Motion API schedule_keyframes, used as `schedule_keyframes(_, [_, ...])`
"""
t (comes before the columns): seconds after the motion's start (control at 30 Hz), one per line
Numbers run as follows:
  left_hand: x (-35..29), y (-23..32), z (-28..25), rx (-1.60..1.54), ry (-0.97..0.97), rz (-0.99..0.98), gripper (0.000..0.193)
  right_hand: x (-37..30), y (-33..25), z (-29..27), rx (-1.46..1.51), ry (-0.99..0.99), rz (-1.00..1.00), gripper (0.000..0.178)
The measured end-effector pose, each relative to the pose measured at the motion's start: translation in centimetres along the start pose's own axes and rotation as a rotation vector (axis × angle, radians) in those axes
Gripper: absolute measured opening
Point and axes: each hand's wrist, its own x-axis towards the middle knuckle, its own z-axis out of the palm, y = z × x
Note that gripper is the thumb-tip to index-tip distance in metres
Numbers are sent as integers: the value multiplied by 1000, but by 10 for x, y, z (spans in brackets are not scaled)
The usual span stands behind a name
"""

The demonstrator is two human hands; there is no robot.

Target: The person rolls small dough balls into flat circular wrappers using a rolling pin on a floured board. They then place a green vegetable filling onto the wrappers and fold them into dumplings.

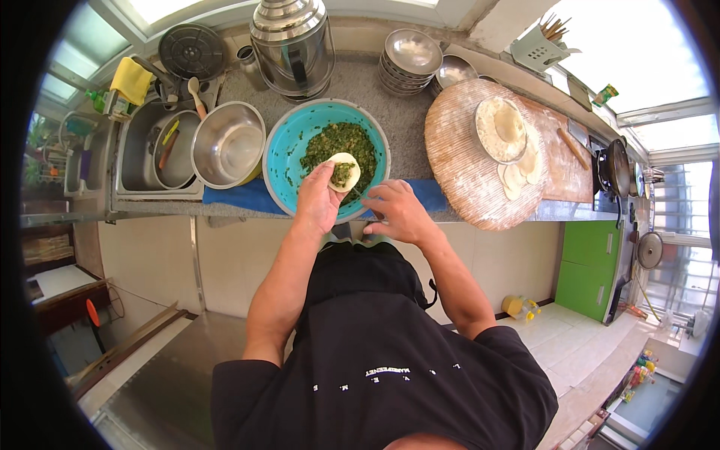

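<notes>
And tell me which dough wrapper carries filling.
The round dough wrapper in the left hand, above the turquoise basin: green filling sits on it, while the wrappers lying on the round board show none.

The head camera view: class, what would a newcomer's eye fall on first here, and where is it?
First, probably, the turquoise basin at the counter's middle, with chopped green filling inside and the left hand holding a filled pale dough round over it. Next, the big flour-dusted round board to the right, bearing more dough rounds. Behind the basin stands a tall shiny metal container.
</notes>
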Motion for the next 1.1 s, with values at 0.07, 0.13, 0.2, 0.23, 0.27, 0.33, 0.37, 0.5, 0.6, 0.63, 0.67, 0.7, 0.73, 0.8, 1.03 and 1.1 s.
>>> schedule_keyframes(0.07, [-3,0,13,3,-28,-8,31,-5,7,1,196,144,138,38])
schedule_keyframes(0.13, [-7,-2,27,20,-47,-9,30,-3,5,5,638,312,428,39])
schedule_keyframes(0.2, [-11,-5,40,50,-58,-3,32,1,-2,1,798,388,539,38])
schedule_keyframes(0.23, [-10,-8,43,65,-60,1,32,3,-5,-4,734,380,505,38])
schedule_keyframes(0.27, [-8,-13,44,80,-63,5,32,5,-9,-10,670,372,471,37])
schedule_keyframes(0.33, [-7,-21,51,105,-53,13,32,7,-18,-23,515,370,426,36])
schedule_keyframes(0.37, [-7,-23,55,109,-64,15,33,5,-18,-24,435,364,386,38])
schedule_keyframes(0.5, [-8,-31,66,114,-98,13,34,-1,-15,-30,220,369,283,47])
schedule_keyframes(0.6, [-8,-37,71,105,-93,17,34,-6,-13,-33,143,384,248,52])
schedule_keyframes(0.63, [-8,-39,72,99,-86,21,34,-8,-12,-36,118,379,237,53])
schedule_keyframes(0.67, [-9,-41,72,96,-95,30,34,-10,-12,-40,94,373,225,53])
schedule_keyframes(0.7, [-10,-43,73,94,-103,38,35,-11,-13,-43,43,369,162,53])
schedule_keyframes(0.73, [-10,-44,73,92,-113,46,35,-11,-14,-46,-8,366,99,52])
schedule_keyframes(0.8, [-12,-45,75,104,-109,59,34,-10,-15,-52,-107,343,-7,48])
schedule_keyframes(1.03, [-24,-45,80,40,-66,52,32,-12,3,-45,-277,427,-235,32])
schedule_keyframes(1.1, [-27,-44,78,26,-63,37,32,-12,6,-44,-286,436,-276,29])
